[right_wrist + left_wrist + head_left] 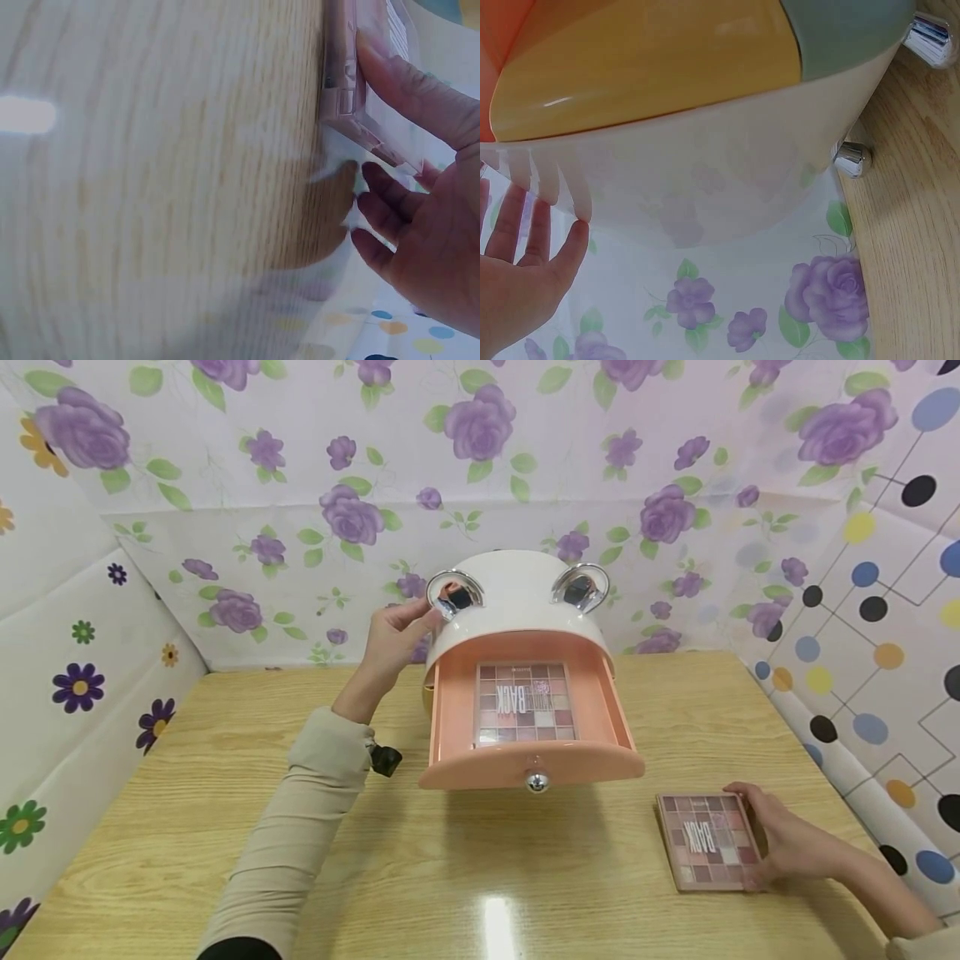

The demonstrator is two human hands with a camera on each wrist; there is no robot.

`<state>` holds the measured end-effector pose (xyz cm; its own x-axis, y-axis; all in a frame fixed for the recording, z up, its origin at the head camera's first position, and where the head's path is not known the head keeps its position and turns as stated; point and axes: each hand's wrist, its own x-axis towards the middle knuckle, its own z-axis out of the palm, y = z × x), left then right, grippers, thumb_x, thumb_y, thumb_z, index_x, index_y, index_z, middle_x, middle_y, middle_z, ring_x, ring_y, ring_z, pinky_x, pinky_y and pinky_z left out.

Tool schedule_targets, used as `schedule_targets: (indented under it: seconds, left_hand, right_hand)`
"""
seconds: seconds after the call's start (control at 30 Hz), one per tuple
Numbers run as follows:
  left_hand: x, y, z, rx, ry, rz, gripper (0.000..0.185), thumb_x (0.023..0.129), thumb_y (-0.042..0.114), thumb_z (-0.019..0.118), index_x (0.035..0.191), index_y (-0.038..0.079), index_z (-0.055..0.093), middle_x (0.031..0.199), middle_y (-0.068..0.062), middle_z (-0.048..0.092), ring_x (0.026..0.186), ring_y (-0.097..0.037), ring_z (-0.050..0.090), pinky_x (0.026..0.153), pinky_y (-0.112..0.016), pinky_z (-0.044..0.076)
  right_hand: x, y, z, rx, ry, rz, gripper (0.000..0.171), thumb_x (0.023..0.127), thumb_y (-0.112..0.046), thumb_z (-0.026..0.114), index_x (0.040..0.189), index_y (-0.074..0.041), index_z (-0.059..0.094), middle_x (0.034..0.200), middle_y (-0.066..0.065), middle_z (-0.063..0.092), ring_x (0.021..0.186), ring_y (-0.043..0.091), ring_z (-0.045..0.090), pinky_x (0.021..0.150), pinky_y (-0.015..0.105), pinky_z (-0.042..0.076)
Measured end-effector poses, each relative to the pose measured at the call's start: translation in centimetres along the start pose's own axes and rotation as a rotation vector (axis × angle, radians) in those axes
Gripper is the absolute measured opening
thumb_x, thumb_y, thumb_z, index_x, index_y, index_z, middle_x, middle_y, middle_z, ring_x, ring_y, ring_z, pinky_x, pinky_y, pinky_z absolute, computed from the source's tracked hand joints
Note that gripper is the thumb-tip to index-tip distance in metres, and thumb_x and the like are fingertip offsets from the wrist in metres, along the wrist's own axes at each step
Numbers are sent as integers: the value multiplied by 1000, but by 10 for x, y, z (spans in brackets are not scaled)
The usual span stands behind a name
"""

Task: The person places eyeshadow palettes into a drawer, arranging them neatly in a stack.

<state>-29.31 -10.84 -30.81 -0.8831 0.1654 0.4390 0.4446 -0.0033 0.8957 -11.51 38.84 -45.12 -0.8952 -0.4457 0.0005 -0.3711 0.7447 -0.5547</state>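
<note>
One pale wood-grain surface (187, 785) carries our white, rounded plastic box (517, 593); its peach drawer (472, 768) stands open. Our left hand (392, 642) touches the box's side with extended fingers; our right hand (791, 842) pinches a square mauve palette (705, 839) right of the box. A matching palette (525, 706) lies inside the drawer.

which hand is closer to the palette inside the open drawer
Left. The left hand touches the white case, beyond and left of the drawer palette; the right hand is farther off to its right, gripping the other palette.
</note>
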Motion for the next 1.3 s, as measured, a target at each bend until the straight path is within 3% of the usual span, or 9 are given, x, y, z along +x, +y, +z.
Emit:
schedule_targets:
  seconds: [0.13, 0.2, 0.4, 0.53, 0.63, 0.77, 0.93, 1.07, 1.3]
  left_hand:
    - [-1, 1, 0, 1, -1, 3, 32, 88, 5, 57, 117, -9, 54, 122, -22, 54, 117, -25, 49, 96, -35, 41]
    - [-1, 1, 0, 0, -1, 5, 32, 88, 5, 58, 117, -9, 54, 121, -22, 54, 117, -25, 49, 96, -35, 41]
    - [-1, 2, 1, 3, 2, 9, 32, 88, 4, 58, 116, -10, 54, 120, -24, 54, 115, -26, 50, 95, -35, 41]
    - [0, 2, 2, 5, 5, 7, 31, 88, 4, 58, 115, -10, 54, 120, -24, 54, 116, -25, 50, 96, -34, 41]
    - [-1, 3, 2, 5, 6, 6, 32, 88, 5, 58, 116, -9, 54, 120, -23, 54, 116, -25, 50, 96, -34, 41]
    - [0, 3, 2, 4, 6, 5, 32, 88, 5, 58, 117, -9, 54, 121, -22, 54, 116, -25, 50, 96, -34, 41]
    - [0, 2, 1, 3, 5, 0, 32, 88, 5, 58, 117, -9, 54, 121, -22, 54, 116, -25, 50, 96, -34, 41]
    - [0, 2, 0, -1, 6, 2, 32, 88, 6, 59, 117, -8, 54, 121, -22, 54, 116, -25, 50, 96, -35, 41]
    - [0, 3, 0, -7, 6, -2, 33, 88, 5, 59, 117, -8, 54, 122, -21, 53, 119, -24, 48, 98, -34, 39]
  right_hand:
    - [-1, 1, -1, 104, -44, 9, 106, 54, -30, 86, 130, 5, 21, 106, 18, 50, 91, 2, 46, 75, 12, 39]
    - [-1, 1, -2, 150, -55, 28, 102, 57, -23, 84, 131, 4, 20, 106, 18, 51, 89, -1, 47, 73, 13, 40]
    - [-3, 1, -8, 348, -101, 144, 89, 71, -10, 74, 139, 2, 17, 110, 20, 47, 89, 8, 52, 72, 19, 45]
    - [-5, -1, -13, 459, -134, 240, 81, 81, -13, 67, 141, 0, 16, 117, 23, 41, 91, 15, 53, 71, 23, 47]
    - [-7, -2, -17, 505, -150, 262, 74, 85, -13, 62, 142, -2, 16, 118, 24, 37, 93, 11, 50, 73, 26, 49]
    - [-8, 0, -20, 625, -166, 224, 66, 89, -7, 55, 143, -6, 18, 114, 22, 38, 91, 11, 54, 74, 33, 52]
    - [-6, 3, -24, 780, -156, 149, 61, 90, 1, 48, 143, -14, 22, 108, 10, 44, 87, 15, 58, 73, 38, 53]
    - [-7, 3, -27, 819, -109, 98, 60, 90, 6, 45, 143, -12, 24, 105, 2, 49, 87, 16, 61, 72, 40, 53]
    - [-5, -1, -33, 899, -73, 43, 60, 90, 10, 41, 143, -11, 23, 105, 1, 51, 89, 18, 62, 73, 39, 53]
